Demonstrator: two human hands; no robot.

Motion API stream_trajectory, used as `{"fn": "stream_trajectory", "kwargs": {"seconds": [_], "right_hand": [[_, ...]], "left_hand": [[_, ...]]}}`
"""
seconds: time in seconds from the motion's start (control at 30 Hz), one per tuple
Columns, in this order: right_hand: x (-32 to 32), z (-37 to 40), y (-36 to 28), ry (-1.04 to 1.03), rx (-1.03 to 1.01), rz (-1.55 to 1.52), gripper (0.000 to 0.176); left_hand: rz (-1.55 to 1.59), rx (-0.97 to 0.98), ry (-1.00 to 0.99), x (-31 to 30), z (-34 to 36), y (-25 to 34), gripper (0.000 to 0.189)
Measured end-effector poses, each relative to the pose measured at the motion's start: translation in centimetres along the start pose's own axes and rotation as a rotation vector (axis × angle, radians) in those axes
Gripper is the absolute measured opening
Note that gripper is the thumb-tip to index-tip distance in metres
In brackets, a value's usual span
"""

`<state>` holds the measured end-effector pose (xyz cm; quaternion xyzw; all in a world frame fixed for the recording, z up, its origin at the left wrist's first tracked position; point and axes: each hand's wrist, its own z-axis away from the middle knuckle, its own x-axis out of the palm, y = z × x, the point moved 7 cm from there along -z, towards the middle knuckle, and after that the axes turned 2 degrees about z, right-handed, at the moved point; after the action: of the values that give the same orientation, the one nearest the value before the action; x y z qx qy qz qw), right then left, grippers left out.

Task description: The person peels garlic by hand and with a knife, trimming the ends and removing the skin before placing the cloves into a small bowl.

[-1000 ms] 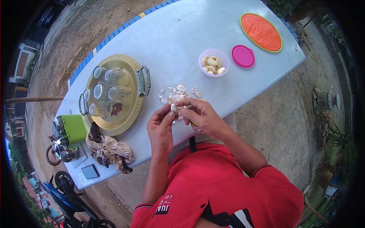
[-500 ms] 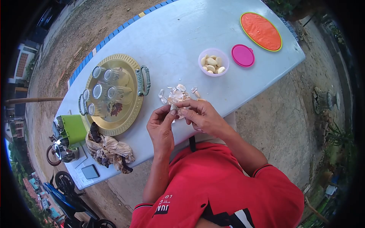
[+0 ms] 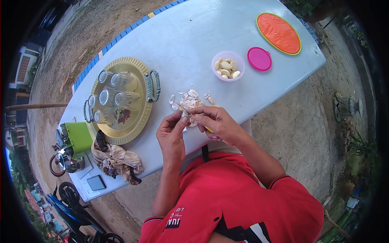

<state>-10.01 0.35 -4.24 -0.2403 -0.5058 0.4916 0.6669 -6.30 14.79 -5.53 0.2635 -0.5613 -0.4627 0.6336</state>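
Note:
My left hand (image 3: 172, 131) pinches a garlic clove (image 3: 185, 114) between thumb and fingertips. Close against it, my right hand (image 3: 219, 123) is closed around a small knife (image 3: 182, 107); its thin blade points up and left beside the clove, and a bit of yellow handle shows under the fingers. Papery garlic skins (image 3: 190, 98) lie scattered on the table just beyond both hands, some hidden by them. Farther off, a translucent bowl (image 3: 242, 67) holds several peeled cloves.
A pale table (image 3: 182, 44) carries a gold tray (image 3: 139, 123) with several upturned glasses on the left. Near it are a crumpled cloth (image 3: 117, 160), a phone (image 3: 96, 183), a green container (image 3: 79, 137) and a kettle (image 3: 71, 159). Right of the bowl lie a pink lid (image 3: 259, 59) and an orange lid (image 3: 278, 33).
My right hand has turned slightly, so the knife's blade and yellow handle show more plainly beside the clove. My left hand stays nearly in place.

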Motion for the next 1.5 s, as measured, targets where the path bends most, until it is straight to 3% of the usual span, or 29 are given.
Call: {"fn": "stream_trajectory", "kwargs": {"seconds": [0.3, 0.73, 0.9, 1.5], "right_hand": [[0.1, 0.1, -0.2, -0.005, -0.013, -0.089, 0.028], [0.6, 0.4, -0.5, -0.016, -0.023, -0.053, 0.029], [0.5, 0.3, -1.2, 0.000, -0.088, 0.178, 0.033], [0.1, 0.2, -1.2, -0.024, -0.029, 0.198, 0.029]], "left_hand": [[0.056, -0.011, 0.014, 0.2, 0.0, -0.1, 0.024], [-0.186, 0.050, 0.023, 0.2, 0.4, 0.5, 0.026], [-0.280, 0.067, -0.028, 0.2, 0.4, 1.1, 0.026], [-0.290, 0.022, -0.063, -0.3, 0.1, 1.4, 0.026]]}}
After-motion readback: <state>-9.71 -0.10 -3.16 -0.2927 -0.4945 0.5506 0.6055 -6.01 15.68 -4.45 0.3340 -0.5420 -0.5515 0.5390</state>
